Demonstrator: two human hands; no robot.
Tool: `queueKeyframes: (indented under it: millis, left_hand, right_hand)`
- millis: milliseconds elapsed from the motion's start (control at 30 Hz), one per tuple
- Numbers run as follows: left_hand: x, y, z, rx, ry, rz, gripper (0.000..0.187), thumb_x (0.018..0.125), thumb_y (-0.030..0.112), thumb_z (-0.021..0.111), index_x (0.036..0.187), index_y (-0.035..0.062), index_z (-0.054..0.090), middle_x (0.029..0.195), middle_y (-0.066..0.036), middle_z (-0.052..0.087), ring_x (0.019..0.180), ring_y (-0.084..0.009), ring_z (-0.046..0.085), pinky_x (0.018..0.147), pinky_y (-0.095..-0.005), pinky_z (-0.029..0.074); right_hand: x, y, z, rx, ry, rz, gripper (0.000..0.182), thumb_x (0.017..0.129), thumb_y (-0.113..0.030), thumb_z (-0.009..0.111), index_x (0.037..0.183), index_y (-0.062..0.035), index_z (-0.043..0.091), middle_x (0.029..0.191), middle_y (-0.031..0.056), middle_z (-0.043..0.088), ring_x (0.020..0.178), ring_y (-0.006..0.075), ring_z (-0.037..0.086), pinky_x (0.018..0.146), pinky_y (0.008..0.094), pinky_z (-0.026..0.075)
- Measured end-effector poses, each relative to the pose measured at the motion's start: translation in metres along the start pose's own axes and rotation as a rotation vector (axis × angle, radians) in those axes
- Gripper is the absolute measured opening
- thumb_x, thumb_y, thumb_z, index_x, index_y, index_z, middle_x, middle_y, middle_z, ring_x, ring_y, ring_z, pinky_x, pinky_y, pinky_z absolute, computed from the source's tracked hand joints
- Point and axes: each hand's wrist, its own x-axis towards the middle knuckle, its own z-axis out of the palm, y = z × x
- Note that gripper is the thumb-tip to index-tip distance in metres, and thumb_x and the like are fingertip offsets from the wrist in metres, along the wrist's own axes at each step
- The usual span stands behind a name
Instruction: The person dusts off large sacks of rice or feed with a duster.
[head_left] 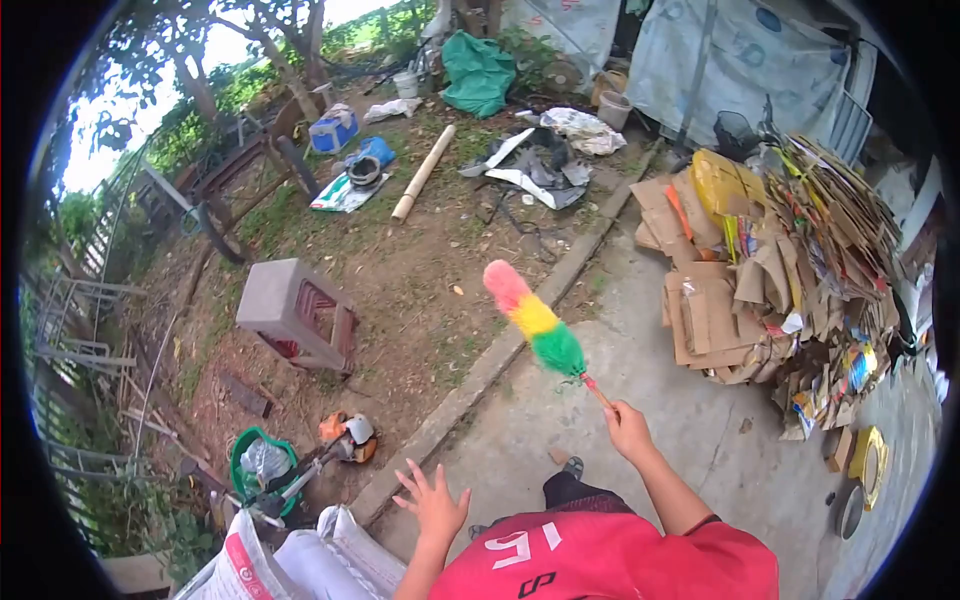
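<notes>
My right hand (628, 432) is closed around the thin handle of a feather-style duster (535, 322). Its fluffy head is banded pink, yellow and green and points up and to the left, over the concrete edge. The duster touches nothing else that I can see. My left hand (436, 503) is held out with its fingers spread and nothing in it. Below that hand, white sacks (310, 560) are the nearest things, at the bottom of the view.
A grey plastic stool (272, 300) stands on the dirt at left, near an orange-and-white engine tool (348, 437) and a green basket (246, 462). Stacked flattened cardboard (715, 320) fills the right. A concrete curb (470, 385) divides dirt from paving. A pale pole (424, 172) lies farther back.
</notes>
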Motion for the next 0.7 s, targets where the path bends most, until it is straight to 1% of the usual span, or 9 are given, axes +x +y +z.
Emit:
queueKeyframes:
  millis: [33, 67, 133, 233, 300, 367, 467, 567, 700]
  left_hand:
    - [0.008, 0.018, 0.006, 0.003, 0.0, 0.03, 0.064, 0.069, 0.039, 0.063, 0.122, 0.0088, 0.042, 0.138, -0.024, -0.003, 0.125, -0.0454, -0.013, 0.087, -0.0702, 0.003]
    - [0.014, 0.037, 0.012, 0.004, -0.026, -0.01, 0.064, 0.069, 0.039, 0.063, 0.122, 0.009, 0.042, 0.138, -0.024, -0.003, 0.125, -0.0451, -0.013, 0.088, -0.07, 0.003]
    - [0.033, 0.075, 0.026, -0.009, -0.077, -0.078, 0.065, 0.068, 0.041, 0.063, 0.121, 0.0098, 0.043, 0.138, -0.024, -0.003, 0.125, -0.0439, -0.015, 0.088, -0.0695, 0.004]
    - [0.061, 0.14, 0.045, 0.022, -0.121, -0.032, 0.066, 0.067, 0.042, 0.063, 0.121, 0.0093, 0.044, 0.138, -0.025, 0.0, 0.125, -0.0457, -0.011, 0.088, -0.0703, 0.005]
    - [0.08, 0.181, 0.051, 0.035, -0.154, 0.038, 0.066, 0.067, 0.042, 0.063, 0.121, 0.0094, 0.044, 0.138, -0.025, 0.0, 0.125, -0.0455, -0.011, 0.088, -0.0701, 0.005]
    - [0.096, 0.219, 0.058, 0.039, -0.191, 0.109, 0.066, 0.067, 0.042, 0.063, 0.121, 0.0095, 0.044, 0.138, -0.025, -0.001, 0.125, -0.0454, -0.011, 0.088, -0.0698, 0.005]
    - [0.128, 0.262, 0.068, 0.065, -0.207, 0.219, 0.065, 0.067, 0.042, 0.064, 0.12, 0.0092, 0.044, 0.138, -0.025, -0.001, 0.125, -0.045, -0.011, 0.089, -0.0694, 0.005]
    - [0.158, 0.305, 0.079, 0.104, -0.226, 0.269, 0.065, 0.066, 0.045, 0.063, 0.121, 0.0129, 0.045, 0.139, -0.022, -0.002, 0.126, -0.0418, -0.015, 0.09, -0.0679, 0.001]
    - [0.2, 0.365, 0.103, 0.144, -0.291, 0.374, 0.066, 0.067, 0.046, 0.062, 0.121, 0.0129, 0.045, 0.139, -0.023, -0.003, 0.126, -0.0419, -0.015, 0.09, -0.0679, 0.0]
  right_hand:
    - [0.016, 0.015, -0.009, -0.006, 0.028, -0.043, 0.022, 0.081, -0.023, 0.051, 0.087, -0.0024, 0.056, 0.07, 0.0178, 0.058, 0.067, 0.034, 0.057, 0.06, 0.0398, 0.043]
    - [0.03, 0.029, -0.022, -0.015, 0.053, -0.084, 0.022, 0.081, -0.023, 0.051, 0.088, -0.0028, 0.057, 0.071, 0.0174, 0.058, 0.068, 0.0334, 0.057, 0.061, 0.0395, 0.044]
    - [0.054, 0.047, -0.06, -0.029, 0.084, -0.045, 0.022, 0.08, -0.023, 0.052, 0.088, -0.0034, 0.057, 0.072, 0.017, 0.059, 0.068, 0.0328, 0.058, 0.061, 0.0393, 0.044]
    - [0.079, 0.083, -0.112, -0.039, 0.133, 0.031, 0.022, 0.079, -0.023, 0.053, 0.089, -0.0043, 0.058, 0.073, 0.0163, 0.06, 0.068, 0.0319, 0.058, 0.061, 0.0391, 0.045]
    - [0.089, 0.111, -0.142, -0.036, 0.18, 0.088, 0.022, 0.079, -0.024, 0.053, 0.089, -0.0046, 0.058, 0.074, 0.0161, 0.06, 0.069, 0.0315, 0.058, 0.062, 0.0391, 0.045]
    - [0.093, 0.141, -0.167, -0.035, 0.341, 0.157, 0.022, 0.079, -0.023, 0.054, 0.089, -0.0037, 0.057, 0.074, 0.0164, 0.06, 0.07, 0.0321, 0.058, 0.062, 0.0387, 0.044]
    - [0.095, 0.175, -0.202, 0.02, 0.472, 0.289, 0.023, 0.079, -0.023, 0.054, 0.089, -0.0025, 0.057, 0.074, 0.0172, 0.059, 0.071, 0.033, 0.057, 0.062, 0.0387, 0.044]
    - [0.092, 0.202, -0.223, 0.039, 0.59, 0.379, 0.023, 0.079, -0.023, 0.053, 0.088, -0.0013, 0.056, 0.074, 0.0184, 0.058, 0.071, 0.0341, 0.057, 0.061, 0.039, 0.043]
    - [0.094, 0.243, -0.236, 0.064, 0.674, 0.503, 0.024, 0.079, -0.023, 0.054, 0.089, -0.0008, 0.055, 0.073, 0.0184, 0.057, 0.069, 0.0342, 0.056, 0.061, 0.0388, 0.043]
